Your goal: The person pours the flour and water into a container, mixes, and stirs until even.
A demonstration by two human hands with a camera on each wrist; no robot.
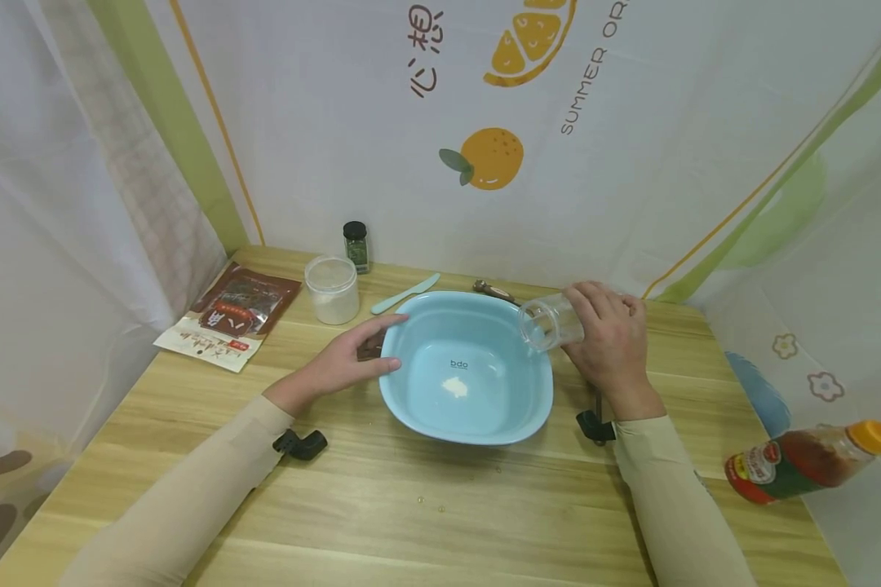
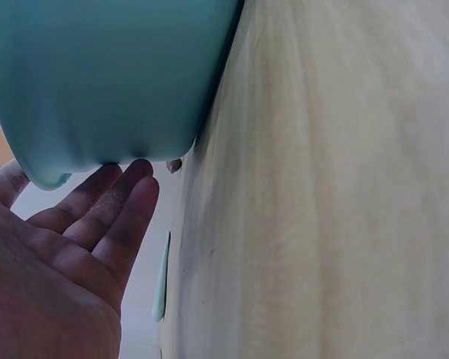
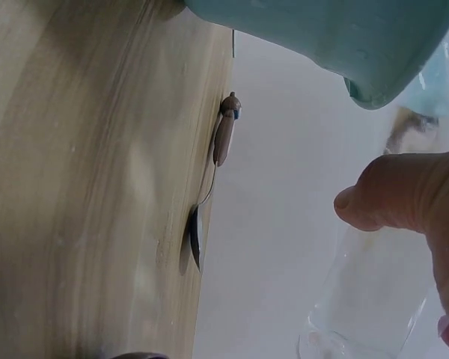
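Observation:
A light-blue plastic basin (image 1: 484,408) stands on the table with a white patch on its inner bottom. My left hand (image 1: 341,356) touches its left rim with thumb and forefinger. In the left wrist view, the other fingers (image 2: 108,217) rest nearly straight against the basin's outer wall. My right hand (image 1: 611,338) grips a clear cup (image 1: 567,319), tipped sideways with its mouth over the basin's right rim. In the right wrist view, the thumb (image 3: 389,193) lies along the see-through cup (image 3: 374,284). Whether anything is flowing from it I cannot tell.
Behind the basin lie a light-blue knife (image 1: 405,293) and a brown-handled spoon (image 1: 493,290). A jar of white powder (image 1: 335,297), a black-capped herb bottle (image 1: 356,247) and a spice packet (image 1: 231,314) are at the back left. A red sauce bottle (image 1: 807,463) stands at right.

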